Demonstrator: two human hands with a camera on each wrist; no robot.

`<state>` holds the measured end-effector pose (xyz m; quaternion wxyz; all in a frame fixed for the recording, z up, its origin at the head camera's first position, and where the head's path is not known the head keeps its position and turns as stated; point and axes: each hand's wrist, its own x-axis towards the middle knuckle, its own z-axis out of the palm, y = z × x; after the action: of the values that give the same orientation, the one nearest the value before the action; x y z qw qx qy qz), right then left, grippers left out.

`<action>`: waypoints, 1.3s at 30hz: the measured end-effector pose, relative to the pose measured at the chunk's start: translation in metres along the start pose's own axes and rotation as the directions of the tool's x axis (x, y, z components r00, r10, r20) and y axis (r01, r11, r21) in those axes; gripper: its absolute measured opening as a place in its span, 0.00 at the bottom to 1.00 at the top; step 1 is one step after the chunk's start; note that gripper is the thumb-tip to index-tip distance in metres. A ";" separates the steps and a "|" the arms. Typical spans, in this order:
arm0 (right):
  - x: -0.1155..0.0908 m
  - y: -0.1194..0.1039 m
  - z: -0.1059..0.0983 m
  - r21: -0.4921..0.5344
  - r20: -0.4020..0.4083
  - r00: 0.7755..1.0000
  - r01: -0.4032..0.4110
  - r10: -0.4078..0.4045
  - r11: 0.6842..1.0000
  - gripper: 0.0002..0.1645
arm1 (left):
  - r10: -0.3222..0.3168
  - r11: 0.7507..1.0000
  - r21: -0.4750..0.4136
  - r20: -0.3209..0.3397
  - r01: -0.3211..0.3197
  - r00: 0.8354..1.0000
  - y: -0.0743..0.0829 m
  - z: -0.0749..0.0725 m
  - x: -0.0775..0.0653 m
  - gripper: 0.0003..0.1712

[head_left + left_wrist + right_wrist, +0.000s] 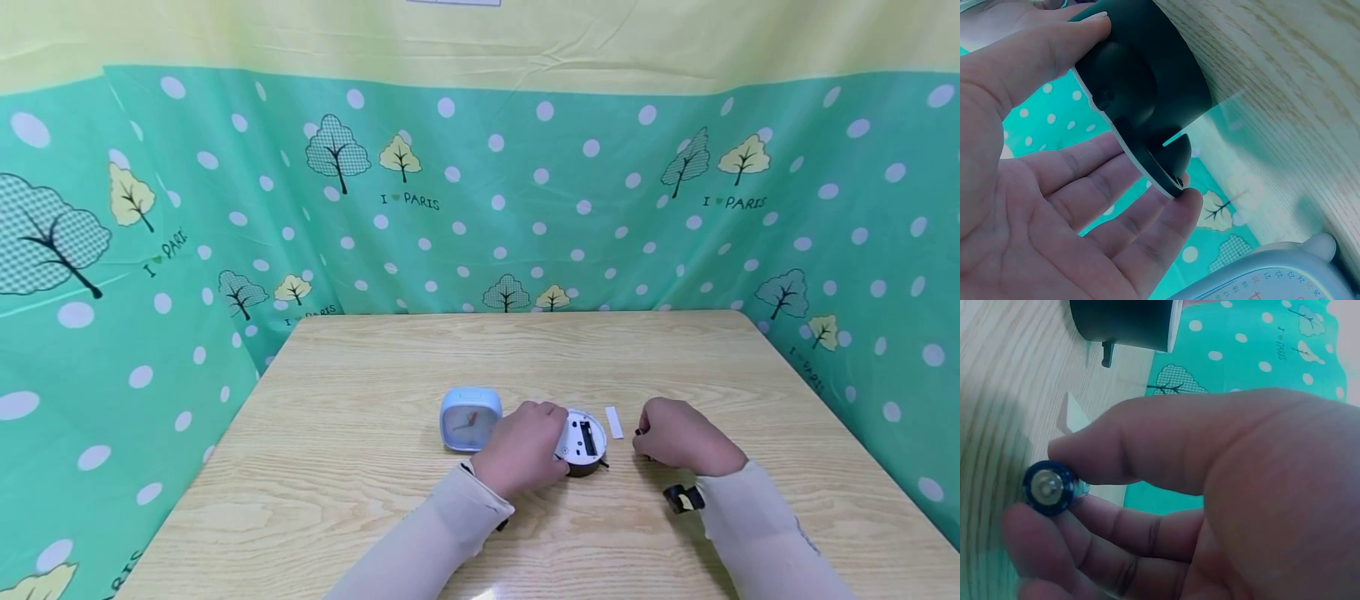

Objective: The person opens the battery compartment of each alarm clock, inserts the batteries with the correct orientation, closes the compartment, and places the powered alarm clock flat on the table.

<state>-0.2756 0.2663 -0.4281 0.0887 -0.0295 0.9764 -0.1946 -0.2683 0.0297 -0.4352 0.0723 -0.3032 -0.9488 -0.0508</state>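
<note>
Facing right wrist view endwise: battery (pixel 1047 489)

A pale wood-grain tabletop (pixel 360 367) stands against a green curtain (pixel 420 283) printed with white dots, trees and "I PARIS" lettering, a yellow band (pixel 300 50) running along its top.
</note>
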 end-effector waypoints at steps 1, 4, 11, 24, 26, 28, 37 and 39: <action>0.000 0.000 0.000 0.001 -0.003 1.000 0.001 -0.001 1.000 0.09 | 0.000 1.000 -0.001 0.000 0.000 1.000 0.000 0.000 0.000 0.34; 0.001 0.000 0.000 0.003 -0.020 1.000 0.006 -0.006 1.000 0.10 | -0.002 1.000 -0.004 0.003 0.002 1.000 0.000 -0.001 0.000 0.34; 0.001 -0.001 -0.001 -0.002 -0.047 0.998 0.029 -0.029 1.000 0.04 | 0.001 1.000 -0.008 -0.003 -0.001 1.000 0.001 -0.002 -0.001 0.33; -0.004 -0.010 -0.004 -0.042 -0.067 0.997 0.022 -0.025 0.999 0.09 | -0.007 1.000 -0.016 0.002 0.007 1.000 0.001 -0.002 -0.001 0.33; -0.004 -0.010 -0.004 -0.046 -0.073 0.997 0.027 -0.030 0.999 0.09 | -0.005 1.000 -0.014 -0.001 0.005 1.000 0.001 -0.002 -0.001 0.33; -0.005 -0.010 -0.004 -0.048 -0.078 0.996 0.028 -0.032 0.998 0.09 | -0.003 1.000 -0.013 -0.002 0.003 1.000 0.001 -0.002 -0.001 0.33; -0.005 -0.013 -0.005 -0.056 -0.096 0.994 0.037 -0.043 0.998 0.11 | -0.011 1.000 -0.020 0.013 0.011 1.000 0.001 -0.002 0.001 0.34; -0.005 -0.014 -0.004 -0.056 -0.102 0.994 0.036 -0.042 0.998 0.11 | -0.012 1.000 -0.021 0.021 0.013 1.000 0.001 -0.002 0.001 0.34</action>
<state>-0.2713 0.2551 -0.4177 0.0335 -0.0409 0.9838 -0.1711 -0.2683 0.0304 -0.4331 0.0591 -0.2984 -0.9508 -0.0581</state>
